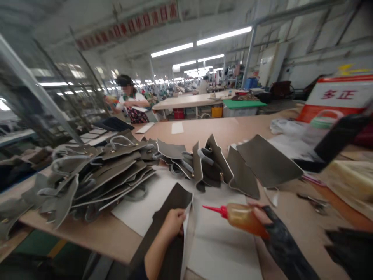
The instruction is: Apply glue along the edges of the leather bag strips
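Nearest the camera, a dark grey panel (pixel 173 200) with a pale edge slants up from the bottom of the view, partly over white sheets (pixel 224 243) on the surface (pixel 116 243). The left hand (pixel 174 222) lies on it, fingers pinched closed on its pale-edged right border. Just to the right, the right hand (pixel 260 216), below a dark sleeve (pixel 285 237), has its fingers wrapped around a squeeze bottle (pixel 241 218) of amber liquid, its red nozzle (pixel 214 209) pointing at the panel but apart from it. No label can be read on the bottle. The step in hand looks like applying adhesive along that border; it calls for a steady edge and the nozzle brought close, with a light squeeze. Beyond lie a heap of grey handled pieces (pixel 116 182) on the left, upright folded pieces (pixel 214 163) in the middle and a flat grey piece (pixel 271 163) on the right. Behind these, a red-and-white sign (pixel 339 95) shows "多正". Farther back stands a person (pixel 131 99); overhead, a red-lettered banner (pixel 136 24) seems to end "日清日高", its start too blurred to read.
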Demonstrator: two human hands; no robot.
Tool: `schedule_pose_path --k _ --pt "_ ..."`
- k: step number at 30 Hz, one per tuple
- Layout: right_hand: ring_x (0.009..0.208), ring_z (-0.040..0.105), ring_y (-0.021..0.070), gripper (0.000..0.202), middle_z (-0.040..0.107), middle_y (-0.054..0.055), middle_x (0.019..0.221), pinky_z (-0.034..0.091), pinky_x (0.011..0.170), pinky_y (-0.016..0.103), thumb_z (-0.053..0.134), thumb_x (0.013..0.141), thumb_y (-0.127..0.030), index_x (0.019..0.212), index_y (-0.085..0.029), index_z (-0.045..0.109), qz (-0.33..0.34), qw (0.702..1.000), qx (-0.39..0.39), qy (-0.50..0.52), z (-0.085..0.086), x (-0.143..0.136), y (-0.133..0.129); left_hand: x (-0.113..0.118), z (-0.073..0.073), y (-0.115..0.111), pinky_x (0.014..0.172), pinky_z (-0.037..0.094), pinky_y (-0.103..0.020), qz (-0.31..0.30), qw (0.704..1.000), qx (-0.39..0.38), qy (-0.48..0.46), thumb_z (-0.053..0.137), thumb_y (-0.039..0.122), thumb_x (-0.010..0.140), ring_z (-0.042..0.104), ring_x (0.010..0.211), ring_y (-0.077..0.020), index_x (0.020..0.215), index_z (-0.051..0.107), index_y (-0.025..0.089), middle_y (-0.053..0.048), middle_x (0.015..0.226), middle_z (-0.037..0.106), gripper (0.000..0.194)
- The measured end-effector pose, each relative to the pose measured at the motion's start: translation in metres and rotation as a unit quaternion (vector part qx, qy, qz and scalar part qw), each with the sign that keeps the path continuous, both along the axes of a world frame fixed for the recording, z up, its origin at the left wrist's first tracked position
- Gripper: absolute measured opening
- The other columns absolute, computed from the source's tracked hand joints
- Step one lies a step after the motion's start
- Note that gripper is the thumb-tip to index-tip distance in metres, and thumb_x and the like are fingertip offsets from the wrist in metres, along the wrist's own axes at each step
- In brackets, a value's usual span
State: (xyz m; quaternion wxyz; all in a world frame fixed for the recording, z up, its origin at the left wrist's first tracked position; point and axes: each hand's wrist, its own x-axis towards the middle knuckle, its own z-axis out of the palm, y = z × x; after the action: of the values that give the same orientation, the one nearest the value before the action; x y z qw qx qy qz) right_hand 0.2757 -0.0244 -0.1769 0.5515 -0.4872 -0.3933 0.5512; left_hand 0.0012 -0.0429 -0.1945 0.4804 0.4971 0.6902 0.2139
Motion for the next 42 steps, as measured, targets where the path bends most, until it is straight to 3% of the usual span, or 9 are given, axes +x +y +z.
schedule_pose_path --k 2,5,12,18,26,32,36,42 --pt "0.085 0.057 0.0249 0.037 0.062 0.006 0.091 0.049 0.074 0.037 0.063 0.065 -0.051 0.088 -0.022 0.06 -0.044 0.993 0.008 -0.107 -0.011 0.01 -0.018 -0.003 -0.02 0.008 0.039 0.038 -0.018 0.01 1.0 -0.011 -0.028 0.047 0.029 0.085 0.041 0.037 -0.0036 0.1 0.062 0.009 0.008 0.05 0.046 0.03" --pt "0.087 0.057 0.0234 0.036 0.06 0.007 0.094 0.046 0.079 0.039 0.055 0.073 -0.05 0.093 -0.02 0.056 -0.032 0.972 0.053 -0.225 -0.019 0.001 -0.019 -0.007 -0.034 0.014 0.039 0.038 -0.017 0.026 0.998 -0.018 -0.052 0.047 0.025 0.083 0.041 0.037 -0.0033 0.106 0.061 0.008 0.007 0.051 0.047 0.033" --pt "0.091 0.055 0.0209 0.028 0.056 0.006 0.099 0.045 0.083 0.038 0.052 0.081 -0.041 0.1 -0.022 0.053 0.005 0.932 0.171 -0.319 -0.02 -0.029 -0.012 -0.001 -0.031 0.012 0.039 0.037 -0.017 0.042 0.999 0.0 -0.032 0.049 0.026 0.08 0.043 0.038 -0.0047 0.115 0.057 0.005 0.005 0.049 0.05 0.041" --pt "0.092 0.055 0.021 0.026 0.057 0.007 0.099 0.045 0.084 0.038 0.052 0.082 -0.038 0.103 -0.022 0.052 -0.016 0.906 0.208 -0.369 -0.022 -0.026 -0.009 0.003 -0.034 0.012 0.043 0.038 -0.019 0.017 1.0 0.017 0.004 0.049 0.027 0.079 0.047 0.041 -0.007 0.098 0.067 0.011 0.004 0.048 0.052 0.03" --pt "0.094 0.055 0.0229 0.023 0.057 0.008 0.098 0.045 0.085 0.042 0.05 0.083 -0.033 0.102 -0.021 0.052 -0.035 0.864 0.272 -0.423 -0.022 -0.029 0.0 0.004 -0.035 0.013 0.043 0.04 -0.019 0.004 0.999 0.018 0.043 0.05 0.028 0.08 0.048 0.041 -0.0081 0.103 0.064 0.01 0.003 0.048 0.054 0.033" --pt "0.097 0.053 0.0233 0.027 0.056 0.008 0.101 0.044 0.088 0.043 0.053 0.081 -0.027 0.107 -0.022 0.05 -0.037 0.823 0.342 -0.452 -0.028 -0.027 0.006 0.007 -0.036 0.013 0.049 0.043 -0.021 -0.007 0.996 0.027 0.087 0.051 0.031 0.08 0.053 0.044 -0.009 0.106 0.064 0.012 -0.002 0.063 0.066 0.035" --pt "0.099 0.053 0.025 0.032 0.054 0.009 0.105 0.046 0.086 0.044 0.054 0.081 -0.024 0.112 -0.024 0.047 -0.005 0.796 0.353 -0.491 -0.03 -0.024 0.006 0.01 -0.034 0.013 0.058 0.046 -0.023 -0.014 0.991 0.035 0.126 0.051 0.033 0.08 0.06 0.054 -0.012 0.107 0.064 0.014 -0.006 0.076 0.071 0.036" --pt "0.096 0.053 0.0254 0.027 0.055 0.008 0.102 0.047 0.084 0.046 0.052 0.083 -0.029 0.109 -0.024 0.048 -0.012 0.807 0.348 -0.476 -0.03 -0.023 0.008 0.012 -0.032 0.013 0.07 0.046 -0.024 -0.023 0.983 0.049 0.174 0.052 0.034 0.08 0.065 0.075 -0.016 0.102 0.068 0.021 -0.005 0.087 0.072 0.03"
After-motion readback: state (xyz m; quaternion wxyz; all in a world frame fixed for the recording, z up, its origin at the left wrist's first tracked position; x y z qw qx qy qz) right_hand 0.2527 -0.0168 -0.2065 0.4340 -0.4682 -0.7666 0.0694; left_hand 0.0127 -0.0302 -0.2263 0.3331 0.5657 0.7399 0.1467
